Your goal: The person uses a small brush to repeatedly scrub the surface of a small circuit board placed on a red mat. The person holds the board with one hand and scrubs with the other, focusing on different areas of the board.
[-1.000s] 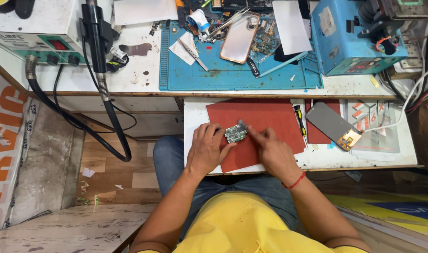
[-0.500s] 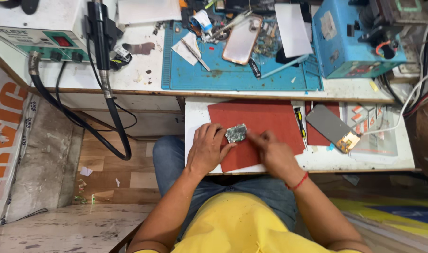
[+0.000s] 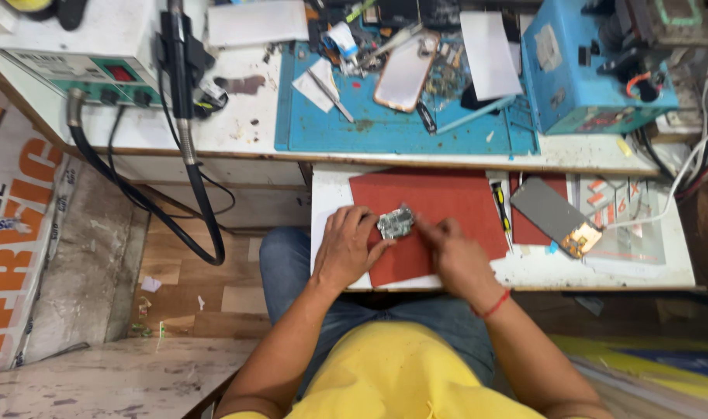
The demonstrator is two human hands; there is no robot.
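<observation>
While pinned flat on a red mat (image 3: 439, 203) atop a pull-out white shelf (image 3: 327, 190), small grey circuit board (image 3: 395, 224) gripped by curled left hand (image 3: 347, 248) — fingertips closed on its left edge. Right hand (image 3: 456, 252) pinched shut, touching its right edge. Long axis roughly left-right — slightly tilted.
</observation>
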